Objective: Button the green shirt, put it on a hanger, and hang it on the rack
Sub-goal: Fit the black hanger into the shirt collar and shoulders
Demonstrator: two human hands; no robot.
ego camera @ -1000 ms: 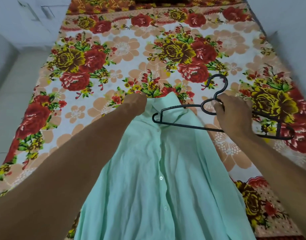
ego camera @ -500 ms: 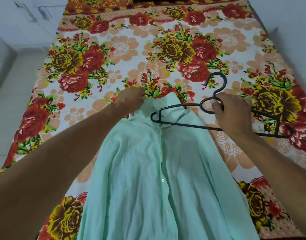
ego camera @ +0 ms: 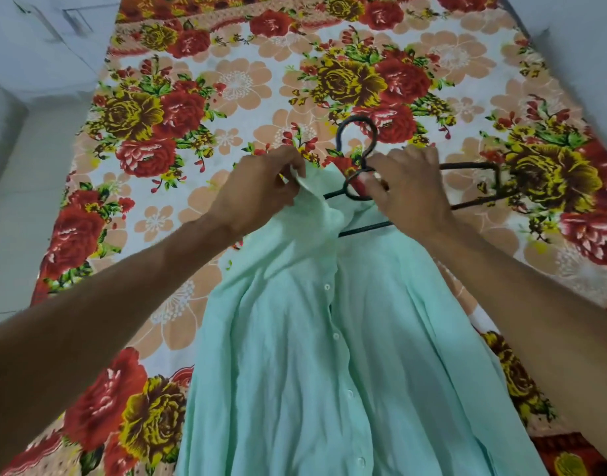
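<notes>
While the green shirt (ego camera: 329, 338) lies buttoned on the floral bedsheet (ego camera: 226, 80), the left hand (ego camera: 261, 190) pinches its collar and the right hand (ego camera: 407, 187) grips the black hanger (ego camera: 357, 132) beside that collar.

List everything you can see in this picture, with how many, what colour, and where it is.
shirt: one, light green, buttoned, lying front up on the bed, collar end lifted.
hanger: one, black, at the collar, left end tucked into the neck opening, right end out over the bedsheet.
bedsheet: one, white with red, yellow and peach flowers, covering the bed under the shirt.
floor: pale, left of the bed.
wall: pale, along the right of the bed.
left hand: one, pinching the collar's left side.
right hand: one, gripping the hanger below its hook.
</notes>
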